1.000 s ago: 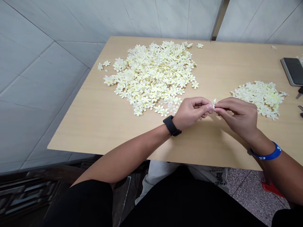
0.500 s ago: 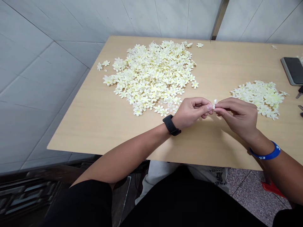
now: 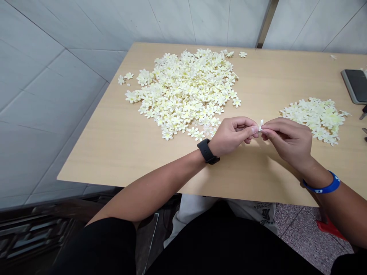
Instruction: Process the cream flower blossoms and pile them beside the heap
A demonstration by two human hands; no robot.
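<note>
A small white artificial flower (image 3: 260, 124) is pinched between the fingertips of both hands, above the table. My left hand (image 3: 233, 131), with a black watch at the wrist, grips it from the left. From the right, my right hand (image 3: 289, 139) holds it between thumb and forefinger; a blue wristband sits on that arm. Fingers cover most of the flower. Beyond my left hand spreads a large heap of pale yellow-white artificial flowers (image 3: 189, 88). A smaller pile of the same flowers (image 3: 318, 116) lies just past my right hand, partly hidden by it.
The wooden table (image 3: 114, 152) meets a tiled wall (image 3: 172, 19) at the back. A phone (image 3: 354, 86) lies at the right, with keys (image 3: 364, 111) near it. Several loose flowers lie around the heap, one (image 3: 242, 54) near the back edge.
Both hands stay in nearly the same place. My right thumb and forefinger have shifted slightly at the flower.
</note>
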